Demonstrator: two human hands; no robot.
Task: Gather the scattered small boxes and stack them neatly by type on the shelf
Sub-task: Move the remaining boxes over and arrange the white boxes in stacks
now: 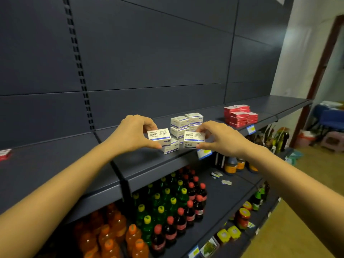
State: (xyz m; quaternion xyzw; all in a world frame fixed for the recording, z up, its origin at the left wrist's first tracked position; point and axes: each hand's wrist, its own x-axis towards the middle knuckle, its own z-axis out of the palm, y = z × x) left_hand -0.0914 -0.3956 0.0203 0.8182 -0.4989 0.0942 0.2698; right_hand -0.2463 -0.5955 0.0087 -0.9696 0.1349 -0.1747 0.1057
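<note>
White cardboard boxes with blue print are the type in hand. The left hand (pixel 133 134) pinches one white box (pixel 159 136) between thumb and curled fingers, raised just above the front of the shelf (pixel 149 164). The right hand (pixel 221 139) pinches a second white box (pixel 194 139) the same way, just beside the first. Both boxes sit directly in front of the white stack (pixel 186 121), which stands mid-shelf and looks uneven, with a loose white box (pixel 170 147) lying askew at its base. The red stack (pixel 241 115) stands well apart to the right; a lone red box (pixel 5 154) lies at the far left edge of the view. Judged step: placement of the two held boxes onto the white stack. The next move calls for squaring each box to the stack faces, setting it flat, then releasing; the loose white box and the lone red box are not yet gathered
</note>
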